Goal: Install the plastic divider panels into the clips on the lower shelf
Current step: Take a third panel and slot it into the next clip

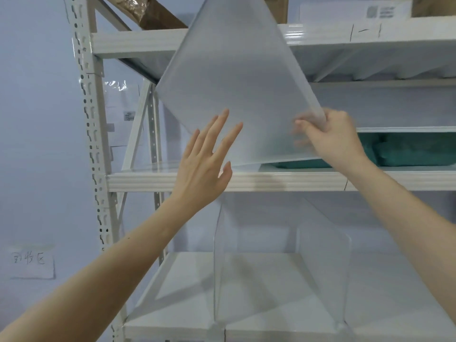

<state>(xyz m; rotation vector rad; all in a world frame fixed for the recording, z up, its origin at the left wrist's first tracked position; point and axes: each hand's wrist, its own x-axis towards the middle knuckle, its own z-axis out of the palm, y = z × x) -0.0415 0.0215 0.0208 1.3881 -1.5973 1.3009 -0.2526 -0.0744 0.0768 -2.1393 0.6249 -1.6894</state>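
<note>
The right hand [332, 134] pinches the tilted panel [237, 90] at its lower right corner, the spread left hand [206, 164] under its lower edge, lower shelf [271, 280] below.

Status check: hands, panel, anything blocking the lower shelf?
Right hand gripping the frosted divider panel at its corner, held tilted up high. Left hand open, flat near the panel. Two clear dividers already upright on the lower shelf; nothing blocking.

Two dividers [323, 277] on lower shelf [385, 292]
</note>
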